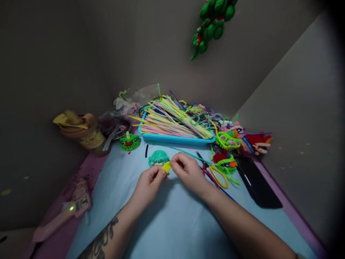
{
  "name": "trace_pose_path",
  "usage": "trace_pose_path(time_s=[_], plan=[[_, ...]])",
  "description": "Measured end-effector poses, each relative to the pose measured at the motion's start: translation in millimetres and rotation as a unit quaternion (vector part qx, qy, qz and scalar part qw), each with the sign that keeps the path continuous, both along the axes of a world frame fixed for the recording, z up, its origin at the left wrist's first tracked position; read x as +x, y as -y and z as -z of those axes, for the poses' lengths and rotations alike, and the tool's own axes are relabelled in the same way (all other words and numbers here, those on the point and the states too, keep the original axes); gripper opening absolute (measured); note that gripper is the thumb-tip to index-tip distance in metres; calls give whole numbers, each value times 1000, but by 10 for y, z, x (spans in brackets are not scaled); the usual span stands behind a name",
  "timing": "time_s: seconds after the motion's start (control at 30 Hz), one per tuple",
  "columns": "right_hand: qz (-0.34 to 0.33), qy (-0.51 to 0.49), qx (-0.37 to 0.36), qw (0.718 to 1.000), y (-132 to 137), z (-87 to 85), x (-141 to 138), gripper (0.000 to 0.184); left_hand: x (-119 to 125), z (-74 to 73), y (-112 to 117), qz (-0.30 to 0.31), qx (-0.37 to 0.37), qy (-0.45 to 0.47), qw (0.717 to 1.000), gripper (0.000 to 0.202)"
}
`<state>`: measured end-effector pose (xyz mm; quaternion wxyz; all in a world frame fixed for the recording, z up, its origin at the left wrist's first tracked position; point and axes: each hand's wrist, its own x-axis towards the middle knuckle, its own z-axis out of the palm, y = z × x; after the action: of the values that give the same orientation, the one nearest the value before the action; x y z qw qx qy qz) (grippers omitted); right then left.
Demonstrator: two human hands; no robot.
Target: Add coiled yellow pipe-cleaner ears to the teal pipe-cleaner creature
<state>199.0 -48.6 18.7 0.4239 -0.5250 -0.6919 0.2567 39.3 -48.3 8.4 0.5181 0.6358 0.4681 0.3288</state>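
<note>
Between my hands is a small yellow fuzzy piece point(166, 167), apparently shaped from pipe cleaner. My left hand point(151, 180) pinches it between thumb and fingers. At its upper right end, the fingertips of my right hand point(188, 172) are closed on its edge. Just behind lies a teal pipe-cleaner figure point(159, 157), its lower part hidden by my left hand and the yellow piece. Beside my right forearm rest scissors point(219, 174) with yellow handles and red-handled pliers point(212, 178). A short black strip point(146, 151) lies left of the teal figure.
A blue tray point(178, 139) heaped with pipe cleaners point(172, 120) stands at the back. A green figure point(129, 141) and a cup point(86, 131) are at left, near a pink glue gun point(78, 201). A black phone-like slab point(258, 181) lies right. Green figures point(214, 23) hang above.
</note>
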Motion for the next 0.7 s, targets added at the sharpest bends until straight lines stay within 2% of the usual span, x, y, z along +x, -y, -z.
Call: trace_pose_path(time_s=[0.1, 0.2, 0.33, 0.47, 0.57, 0.7], plan=[[-6, 21, 19, 1000, -30, 25, 22, 14, -19, 12, -24, 12, -47, 18, 999, 40], [-15, 37, 21, 999, -47, 12, 67, 15, -41, -2, -48, -3, -76, 24, 997, 41], [-35, 59, 17, 997, -40, -18, 107, 14, -44, -14, -49, -35, -16, 8, 999, 29], [-84, 85, 4, 993, -25, -33, 99, 14, -41, 7, -29, -18, 38, -14, 999, 25], [-98, 92, -5, 991, -22, -36, 80, 14, -55, 2, -32, -12, 35, -28, 999, 27], [-83, 92, 10, 992, -20, -17, 57, 14, -63, -35, -47, 12, 6, -59, 998, 30]])
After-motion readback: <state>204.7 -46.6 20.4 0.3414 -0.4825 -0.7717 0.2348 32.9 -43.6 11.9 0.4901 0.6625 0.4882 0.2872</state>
